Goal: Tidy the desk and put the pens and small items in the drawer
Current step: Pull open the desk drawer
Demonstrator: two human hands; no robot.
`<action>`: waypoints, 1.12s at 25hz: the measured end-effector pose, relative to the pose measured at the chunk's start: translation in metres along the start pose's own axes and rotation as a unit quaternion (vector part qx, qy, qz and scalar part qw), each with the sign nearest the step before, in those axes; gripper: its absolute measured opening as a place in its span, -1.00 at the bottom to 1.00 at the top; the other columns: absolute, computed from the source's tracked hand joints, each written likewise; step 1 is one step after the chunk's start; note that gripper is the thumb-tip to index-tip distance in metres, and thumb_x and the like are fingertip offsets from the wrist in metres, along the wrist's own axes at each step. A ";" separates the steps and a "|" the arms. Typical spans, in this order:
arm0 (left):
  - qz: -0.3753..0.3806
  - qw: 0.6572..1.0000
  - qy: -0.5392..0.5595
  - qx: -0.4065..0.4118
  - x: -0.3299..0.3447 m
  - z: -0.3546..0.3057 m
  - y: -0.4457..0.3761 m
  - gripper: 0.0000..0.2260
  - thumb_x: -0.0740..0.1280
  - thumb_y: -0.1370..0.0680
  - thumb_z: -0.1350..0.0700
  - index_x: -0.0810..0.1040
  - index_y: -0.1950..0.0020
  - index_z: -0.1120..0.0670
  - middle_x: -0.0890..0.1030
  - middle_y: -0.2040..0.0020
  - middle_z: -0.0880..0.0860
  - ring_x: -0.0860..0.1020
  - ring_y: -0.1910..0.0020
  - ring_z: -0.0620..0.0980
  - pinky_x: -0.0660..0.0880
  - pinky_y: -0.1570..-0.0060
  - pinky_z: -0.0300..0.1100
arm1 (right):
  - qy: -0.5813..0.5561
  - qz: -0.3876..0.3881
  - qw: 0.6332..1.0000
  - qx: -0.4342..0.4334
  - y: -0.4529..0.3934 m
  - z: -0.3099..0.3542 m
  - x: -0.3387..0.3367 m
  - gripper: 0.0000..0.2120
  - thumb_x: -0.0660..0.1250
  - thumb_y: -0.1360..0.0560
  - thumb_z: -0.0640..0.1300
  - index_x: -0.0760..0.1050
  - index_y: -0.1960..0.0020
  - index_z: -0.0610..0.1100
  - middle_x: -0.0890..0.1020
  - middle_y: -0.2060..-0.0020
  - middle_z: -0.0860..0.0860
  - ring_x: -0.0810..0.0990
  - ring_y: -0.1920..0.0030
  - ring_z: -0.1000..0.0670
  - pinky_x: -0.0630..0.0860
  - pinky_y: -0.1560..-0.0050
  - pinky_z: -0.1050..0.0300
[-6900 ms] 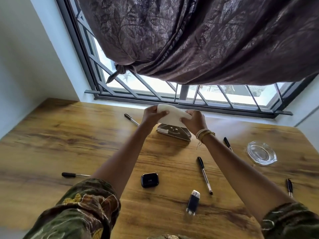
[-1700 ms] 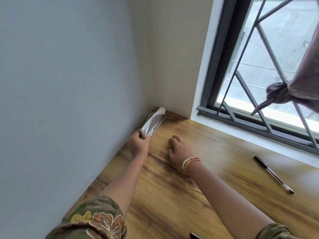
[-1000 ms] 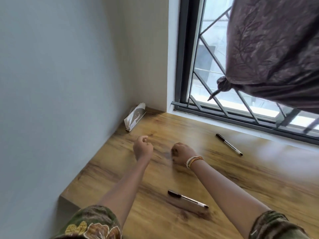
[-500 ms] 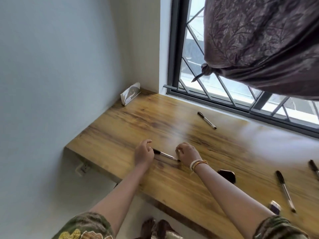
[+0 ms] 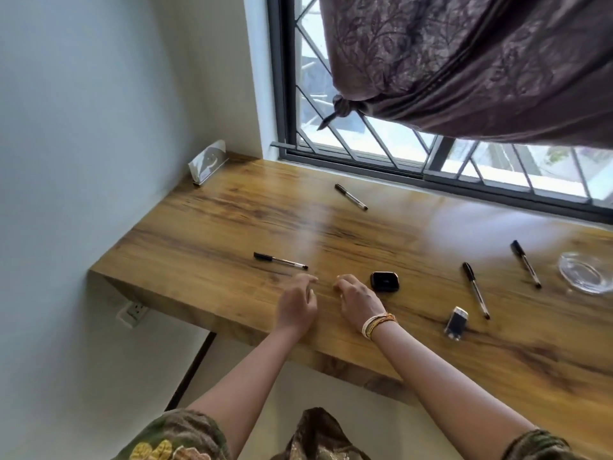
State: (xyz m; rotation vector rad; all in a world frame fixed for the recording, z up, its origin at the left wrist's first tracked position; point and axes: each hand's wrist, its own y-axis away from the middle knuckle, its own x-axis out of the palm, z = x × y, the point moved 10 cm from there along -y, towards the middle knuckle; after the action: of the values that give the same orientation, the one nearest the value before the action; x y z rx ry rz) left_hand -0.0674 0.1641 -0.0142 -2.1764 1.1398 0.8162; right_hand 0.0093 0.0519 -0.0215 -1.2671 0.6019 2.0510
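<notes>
Both hands (image 5: 326,302) left the pen (image 5: 280,261).

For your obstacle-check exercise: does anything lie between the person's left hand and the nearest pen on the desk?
Nothing visible does. The left hand sits just short of the nearest pen, with only bare desk between them.

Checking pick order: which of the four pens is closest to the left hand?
The pen just beyond the left hand, left of the black case. The other three lie farther off.
</notes>
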 end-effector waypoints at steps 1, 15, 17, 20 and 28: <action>0.019 1.000 -0.007 0.008 0.010 -0.002 0.008 -0.72 0.28 -0.50 0.30 0.58 -0.18 0.15 0.62 -0.16 0.11 0.58 -0.17 0.06 0.44 -0.21 -0.23 | -0.019 -0.015 1.000 0.004 0.009 -0.004 0.000 -0.67 0.16 -0.51 -0.29 0.53 -0.22 -0.16 0.47 -0.33 0.00 0.54 -0.23 -0.10 0.49 -0.24 0.05; 0.211 0.954 -0.206 0.058 0.093 -0.046 0.103 -0.41 -0.23 -0.57 -0.22 -0.10 -0.59 -0.06 -0.16 -0.60 -0.04 -0.21 -0.58 0.01 -0.28 -0.48 0.11 | -0.411 -0.375 0.722 0.412 0.219 -0.087 0.029 -0.78 0.11 -0.12 -0.32 0.49 0.55 -0.14 0.52 0.60 -0.05 0.51 0.53 -0.12 0.44 0.45 0.17; 0.225 0.946 -0.214 0.094 0.106 -0.066 0.121 -0.46 -0.16 -0.62 -0.18 -0.11 -0.59 -0.07 -0.17 -0.60 -0.05 -0.22 -0.57 0.00 -0.28 -0.48 0.12 | -0.607 -0.363 0.446 0.549 0.253 -0.111 0.101 -0.77 0.14 -0.30 -0.36 0.49 0.44 -0.18 0.52 0.63 -0.10 0.50 0.61 -0.12 0.45 0.54 0.21; 0.218 0.939 -0.241 0.110 0.110 -0.074 0.135 -0.47 -0.13 -0.63 -0.17 -0.15 -0.58 -0.11 -0.19 -0.60 -0.07 -0.22 -0.58 -0.01 -0.27 -0.48 0.11 | -0.765 -0.281 0.225 0.534 0.263 -0.137 0.155 -0.60 -0.04 -0.61 0.00 0.44 0.14 -0.23 0.65 0.38 -0.12 0.63 0.44 -0.07 0.55 0.41 0.19; 0.192 0.939 -0.270 0.091 0.114 -0.068 0.133 -0.47 -0.04 -0.61 -0.21 -0.13 -0.56 -0.24 -0.16 -0.60 -0.11 -0.19 -0.57 -0.04 -0.24 -0.48 0.08 | -0.854 -0.292 0.094 0.419 0.261 -0.222 0.149 -0.27 0.14 -0.34 0.46 0.46 -0.24 -0.06 0.58 -0.13 -0.08 0.57 -0.19 -0.13 0.46 -0.15 -0.19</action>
State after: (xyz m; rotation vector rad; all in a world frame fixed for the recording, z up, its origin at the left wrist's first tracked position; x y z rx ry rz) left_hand -0.1111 -0.0079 -0.0757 -1.4558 1.2911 1.3165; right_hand -0.0946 -0.2339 -0.2389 1.5643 -0.1529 0.6688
